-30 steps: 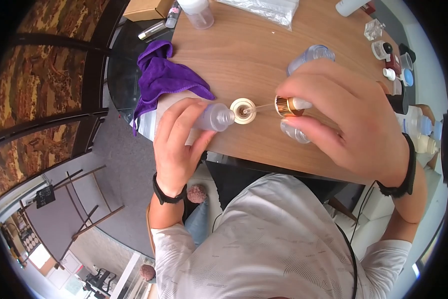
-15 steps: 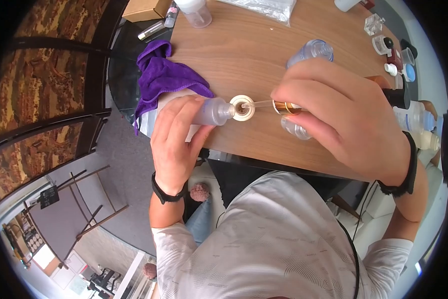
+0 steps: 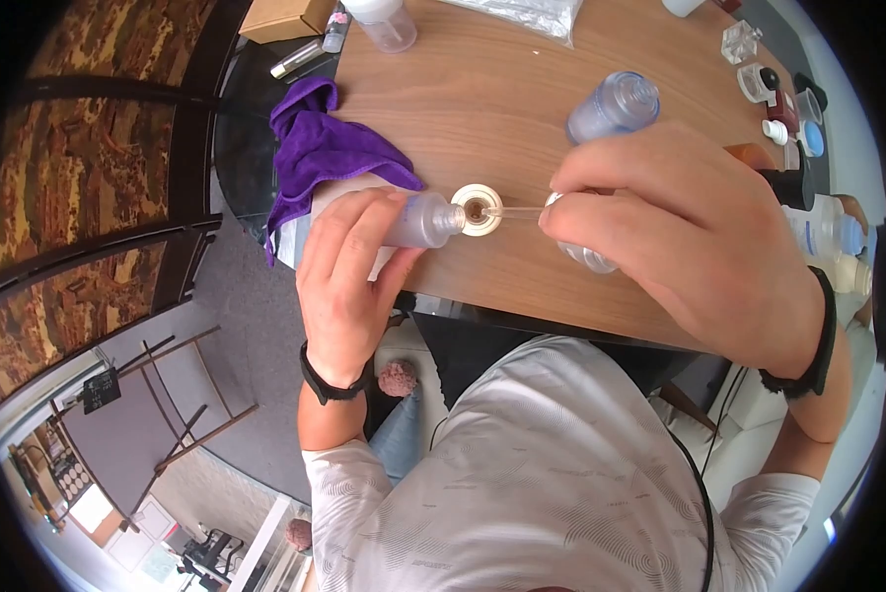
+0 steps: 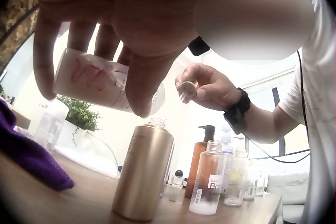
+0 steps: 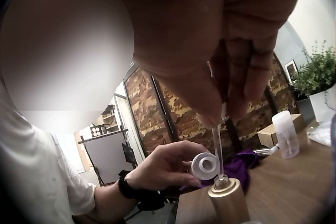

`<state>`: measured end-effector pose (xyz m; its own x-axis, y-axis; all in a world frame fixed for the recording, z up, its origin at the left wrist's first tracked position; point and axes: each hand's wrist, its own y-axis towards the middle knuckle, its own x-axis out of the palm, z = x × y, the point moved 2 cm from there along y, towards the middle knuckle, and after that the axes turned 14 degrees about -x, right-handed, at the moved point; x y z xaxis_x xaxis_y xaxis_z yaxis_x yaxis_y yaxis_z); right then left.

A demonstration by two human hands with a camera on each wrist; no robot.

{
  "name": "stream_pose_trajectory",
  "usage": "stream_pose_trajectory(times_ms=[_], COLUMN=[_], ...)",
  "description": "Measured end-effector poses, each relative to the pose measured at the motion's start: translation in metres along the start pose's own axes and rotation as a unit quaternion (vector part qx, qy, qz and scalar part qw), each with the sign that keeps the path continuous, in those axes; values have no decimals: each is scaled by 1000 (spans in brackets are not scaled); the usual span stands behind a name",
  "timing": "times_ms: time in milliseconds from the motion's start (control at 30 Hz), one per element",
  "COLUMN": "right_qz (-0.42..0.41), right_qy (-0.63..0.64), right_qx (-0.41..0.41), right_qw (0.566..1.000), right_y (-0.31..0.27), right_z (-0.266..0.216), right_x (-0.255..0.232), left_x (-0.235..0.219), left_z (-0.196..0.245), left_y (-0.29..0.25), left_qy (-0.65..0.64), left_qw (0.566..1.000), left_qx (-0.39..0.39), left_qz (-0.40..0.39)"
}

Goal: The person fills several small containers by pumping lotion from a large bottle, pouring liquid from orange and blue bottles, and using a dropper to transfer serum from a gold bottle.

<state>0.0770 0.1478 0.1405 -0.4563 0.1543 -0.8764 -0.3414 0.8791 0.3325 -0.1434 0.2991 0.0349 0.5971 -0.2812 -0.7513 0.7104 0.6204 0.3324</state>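
Observation:
My left hand (image 3: 344,286) grips a frosted plastic bottle (image 3: 418,222), which lies tilted on its side. Its uncapped mouth (image 5: 203,165) sits right beside the neck of a gold bottle (image 4: 142,171) standing upright on the table. From the other side my right hand (image 3: 690,237) pinches a dropper by its top, and the fingers hide most of the cap. The dropper's clear tube (image 3: 522,211) reaches across to the gold bottle's open neck, its tip at the opening in the right wrist view.
A purple cloth (image 3: 334,148) lies left of the bottles. One clear bottle (image 3: 616,107) stands beyond the right hand, another (image 3: 588,257) partly under it. A frosted container (image 3: 389,30) is at the back; an orange pump bottle (image 4: 198,161) and several more line the right side.
My right hand has turned over the dropper, so the fingers now cover its gold collar. The left hand and its bottle have stayed nearly still beside the gold bottle.

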Motion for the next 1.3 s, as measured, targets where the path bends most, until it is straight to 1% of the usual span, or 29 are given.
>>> stream_pose_trajectory(times_ms=[67, 167, 267, 367, 467, 633, 767, 933, 1300], right_qz=[-3, -4, -9, -17, -3, 52, 62, -15, -23], right_qy=[7, 14, 13, 9, -9, 4, 15, 46, 51], right_qx=[2, -12, -26, -18, -10, -6, 5, 56, 59], right_qw=[1000, 1000, 1000, 1000, 1000, 999, 998, 997, 997], right_y=[0, 0, -1, -2, -4, -8, -2, 9, 8], right_z=[0, 1, 3, 2, 0, 3, -1, -1, 1], right_x=[-1, 0, 3, 0, -5, -5, -8, -19, -22], left_x=[-1, 0, -1, -1, -2, -2, -1, 1, 0], left_z=[0, 2, 2, 2, 2, 3, 5, 4, 6], left_y=[-1, 1, -1, 0, 1, 3, 4, 5, 5], left_qy=[1, 9, 9, 16, 15, 29, 42, 55, 73], left_qw=[1000, 1000, 1000, 1000, 1000, 1000, 999, 998, 997], left_qx=[-11, 5, -11, -11, -10, 1, 13, 31, 35], left_qz=[-6, 4, -2, -1, -2, -3, -2, 6, 10])
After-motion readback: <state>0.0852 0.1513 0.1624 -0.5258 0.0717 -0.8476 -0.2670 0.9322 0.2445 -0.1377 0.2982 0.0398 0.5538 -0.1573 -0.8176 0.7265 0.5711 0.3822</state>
